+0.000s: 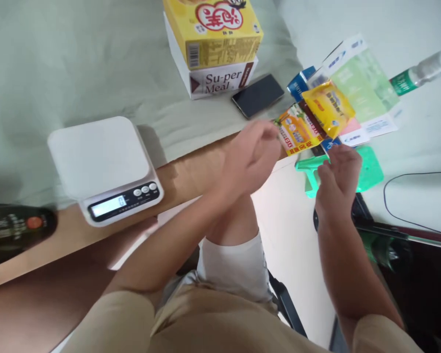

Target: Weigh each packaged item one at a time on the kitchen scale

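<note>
Two hands [255,157] [338,179] near two yellow packets [329,108] [297,130], one scale [103,166].

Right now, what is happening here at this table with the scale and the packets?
A seated person reaches both bare hands toward a pile of snack packets at the table's right end. The left hand is at an orange-and-white packet; whether it grips it is unclear. The right hand rests over a green plastic item. A white kitchen scale stands bare on the left, and a dark phone lies beside two stacked boxes.
</note>
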Motion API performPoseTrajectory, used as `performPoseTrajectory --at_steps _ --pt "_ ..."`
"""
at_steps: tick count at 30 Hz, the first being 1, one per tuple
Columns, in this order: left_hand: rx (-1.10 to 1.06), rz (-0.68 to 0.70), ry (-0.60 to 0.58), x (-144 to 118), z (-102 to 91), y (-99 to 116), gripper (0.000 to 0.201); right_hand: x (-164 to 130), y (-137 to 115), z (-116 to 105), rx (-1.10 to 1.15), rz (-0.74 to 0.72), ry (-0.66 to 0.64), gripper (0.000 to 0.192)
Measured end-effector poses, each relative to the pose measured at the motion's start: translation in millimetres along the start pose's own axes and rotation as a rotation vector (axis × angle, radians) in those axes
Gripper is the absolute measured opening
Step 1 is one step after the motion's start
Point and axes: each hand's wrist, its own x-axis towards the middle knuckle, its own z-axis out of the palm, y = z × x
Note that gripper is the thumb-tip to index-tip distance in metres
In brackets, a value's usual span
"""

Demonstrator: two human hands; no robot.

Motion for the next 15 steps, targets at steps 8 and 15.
performPoseTrajectory --at_steps 8,15 --pt "0.195 -0.050 -0.209 102.0 87.5 -10.3 0.038 20.0 -6.1 15.2 -0.111 -0.156 -0.111 0.082" --pt "0.180 0.035 -0.207 90.0 81.9 -1.1 0.034 26.1 -8.3 23.5 -0.061 -0.237 -0.188 0.081"
